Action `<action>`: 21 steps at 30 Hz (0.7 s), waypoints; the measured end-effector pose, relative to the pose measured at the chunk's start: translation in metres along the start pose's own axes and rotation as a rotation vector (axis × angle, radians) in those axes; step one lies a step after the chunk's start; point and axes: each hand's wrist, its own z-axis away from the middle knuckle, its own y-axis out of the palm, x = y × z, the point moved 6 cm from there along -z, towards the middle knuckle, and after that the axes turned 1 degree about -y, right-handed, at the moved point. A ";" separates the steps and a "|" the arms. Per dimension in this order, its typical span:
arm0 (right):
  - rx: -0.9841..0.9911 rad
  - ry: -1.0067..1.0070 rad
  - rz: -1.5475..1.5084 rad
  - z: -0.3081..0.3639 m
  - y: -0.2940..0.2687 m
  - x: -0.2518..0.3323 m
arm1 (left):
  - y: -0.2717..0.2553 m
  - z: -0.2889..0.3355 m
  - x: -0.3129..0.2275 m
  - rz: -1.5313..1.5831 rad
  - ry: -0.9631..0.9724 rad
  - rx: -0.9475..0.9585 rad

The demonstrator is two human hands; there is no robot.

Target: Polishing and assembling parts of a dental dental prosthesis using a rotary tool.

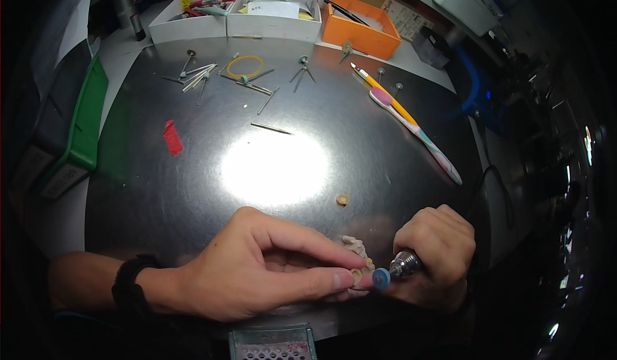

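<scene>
Head view, left grip: left hand pinches a small tan piece between thumb and index fingertip; gap narrow.
Right grip: right hand is closed around a silver rotary handpiece; its blue disc points left, just beside the tan piece.
Whitish model: at the left fingertips, partly hidden by them; whether it is held or supported cannot be told.
Second tan item: on the dark metal plate, just beyond the left fingertips.
Left white box: far beyond the left hand; contains red pen-like items and a pale green item.
Middle white box: beside it, to the right; contains white and yellowish papers.
Orange box: beyond both grips, adjoining the middle box; a dark brush lies across its rim.
Green bin: left of and beyond the left hand; contents not visible.
Green-rimmed tray: nearer the body than the left hand; perforated grate inside, reddish residue at its right.
</scene>
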 end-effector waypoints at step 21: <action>0.094 0.040 -0.029 -0.001 0.005 -0.001 | 0.001 0.001 -0.002 -0.075 -0.030 0.008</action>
